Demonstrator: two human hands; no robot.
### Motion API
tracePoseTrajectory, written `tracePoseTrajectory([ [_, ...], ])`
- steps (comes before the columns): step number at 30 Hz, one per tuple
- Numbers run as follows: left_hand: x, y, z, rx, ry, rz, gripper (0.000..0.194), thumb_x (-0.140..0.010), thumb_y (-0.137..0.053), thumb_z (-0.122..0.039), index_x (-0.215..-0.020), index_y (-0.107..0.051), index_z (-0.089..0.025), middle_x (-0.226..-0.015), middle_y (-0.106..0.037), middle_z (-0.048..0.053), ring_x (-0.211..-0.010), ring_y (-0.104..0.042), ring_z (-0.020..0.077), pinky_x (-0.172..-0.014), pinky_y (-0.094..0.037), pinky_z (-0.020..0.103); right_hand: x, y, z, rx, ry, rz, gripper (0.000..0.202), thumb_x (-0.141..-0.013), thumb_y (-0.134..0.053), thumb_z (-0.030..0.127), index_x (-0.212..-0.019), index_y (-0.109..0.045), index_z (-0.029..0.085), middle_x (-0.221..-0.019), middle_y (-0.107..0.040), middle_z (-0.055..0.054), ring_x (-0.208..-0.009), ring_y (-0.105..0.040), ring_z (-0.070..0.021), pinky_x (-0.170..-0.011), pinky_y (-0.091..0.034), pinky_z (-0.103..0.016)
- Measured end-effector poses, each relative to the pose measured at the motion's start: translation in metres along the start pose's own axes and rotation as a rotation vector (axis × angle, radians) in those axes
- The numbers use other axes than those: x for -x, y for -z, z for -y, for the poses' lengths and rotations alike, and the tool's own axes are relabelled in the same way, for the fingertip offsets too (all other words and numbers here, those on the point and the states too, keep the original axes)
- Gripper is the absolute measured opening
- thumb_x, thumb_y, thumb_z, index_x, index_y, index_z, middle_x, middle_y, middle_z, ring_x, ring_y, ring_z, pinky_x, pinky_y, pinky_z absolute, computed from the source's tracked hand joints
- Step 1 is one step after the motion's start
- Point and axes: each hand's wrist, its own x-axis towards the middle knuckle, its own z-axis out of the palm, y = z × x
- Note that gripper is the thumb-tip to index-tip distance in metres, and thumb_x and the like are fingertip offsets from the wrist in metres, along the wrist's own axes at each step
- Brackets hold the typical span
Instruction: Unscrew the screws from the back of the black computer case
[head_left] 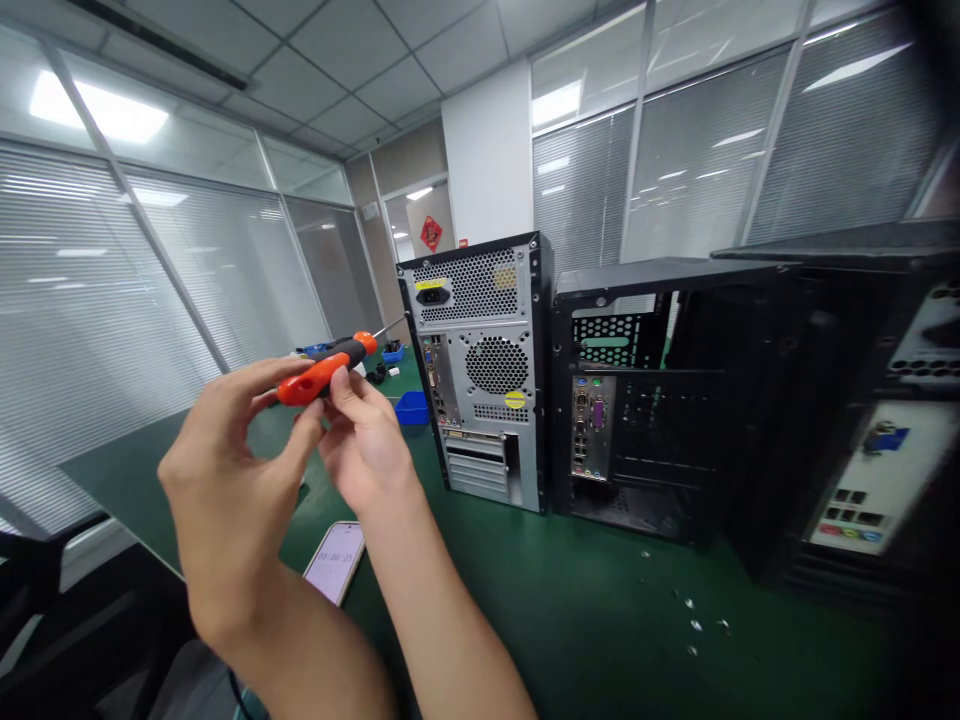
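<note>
1. Your left hand [232, 460] has its fingertips around the butt end of a screwdriver with an orange-and-black handle and slim metal shaft [324, 374].
2. Your right hand [367, 440] grips the same handle nearer the shaft, its thumb on the side facing you.
3. The shaft points at the left edge of a black computer tower with a silver perforated metal back [495, 350]; you cannot tell whether the tip touches.
4. To its right stand a black tower with an open-framed back [660, 420] and, at your far right, another black tower [840, 340].
5. Beneath your wrists, a pale-edged smartphone showing digits [335, 560] lies on the dark green tabletop [555, 620].
6. Small, shiny metal screws [696, 626] lie scattered before the middle tower.
7. Beyond your right hand sits a blue plastic bin [412, 408].
</note>
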Motion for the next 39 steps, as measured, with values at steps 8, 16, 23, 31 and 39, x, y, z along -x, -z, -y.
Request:
tracePoseTrajectory([
  [8, -0.002, -0.013, -0.004, 0.049, 0.036, -0.08, 0.043, -0.069, -0.069, -0.021, -0.111, -0.059, -0.024, -0.108, -0.063, 0.003, -0.099, -0.062, 0.0194, -0.083, -0.052, 0.037, 0.002, -0.004, 0.003, -0.033, -0.013, -0.028, 0.016, -0.081, -0.051, 0.007, -0.076, -0.058, 0.02, -0.071, -0.062, 0.005, -0.064, -0.057, -0.0066, -0.074, -0.047, -0.019],
  [16, -0.004, -0.016, -0.008, -0.067, 0.2, -0.197, 0.039, -0.066, -0.072, -0.037, -0.098, -0.059, -0.02, -0.087, -0.062, 0.002, -0.08, -0.062, 0.0165, -0.066, -0.05, 0.031, 0.002, -0.003, 0.001, 0.016, 0.014, 0.078, 0.014, -0.086, -0.049, 0.016, -0.089, -0.062, 0.019, -0.092, -0.069, -0.003, -0.084, -0.064, -0.0135, -0.085, -0.048, -0.029],
  [23, -0.003, -0.017, -0.003, -0.194, 0.321, -0.188, 0.034, -0.067, -0.069, -0.046, -0.086, -0.057, -0.021, -0.078, -0.063, 0.001, -0.07, -0.062, 0.0182, -0.064, -0.049, 0.035, 0.0, 0.002, -0.003, 0.008, 0.036, 0.157, 0.013, -0.082, -0.055, 0.022, -0.094, -0.062, 0.021, -0.102, -0.068, -0.003, -0.094, -0.062, -0.018, -0.08, -0.052, -0.035],
  [31, -0.004, -0.023, -0.003, -0.232, 0.384, -0.225, 0.04, -0.066, -0.067, -0.055, -0.083, -0.056, -0.02, -0.078, -0.063, 0.003, -0.069, -0.06, 0.0193, -0.071, -0.048, 0.04, -0.006, 0.009, -0.01, 0.007, -0.004, 0.199, 0.019, -0.077, -0.064, 0.029, -0.096, -0.06, 0.026, -0.113, -0.064, 0.0, -0.1, -0.06, -0.018, -0.082, -0.053, -0.038],
  [39, -0.007, -0.028, 0.001, -0.16, 0.41, -0.276, 0.037, -0.063, -0.071, -0.048, -0.083, -0.057, -0.02, -0.077, -0.061, 0.0, -0.066, -0.055, 0.015, -0.071, -0.047, 0.036, -0.009, 0.011, -0.016, -0.015, 0.0, 0.185, 0.029, -0.076, -0.065, 0.031, -0.105, -0.059, 0.028, -0.114, -0.063, -0.001, -0.101, -0.06, -0.0192, -0.082, -0.053, -0.04],
])
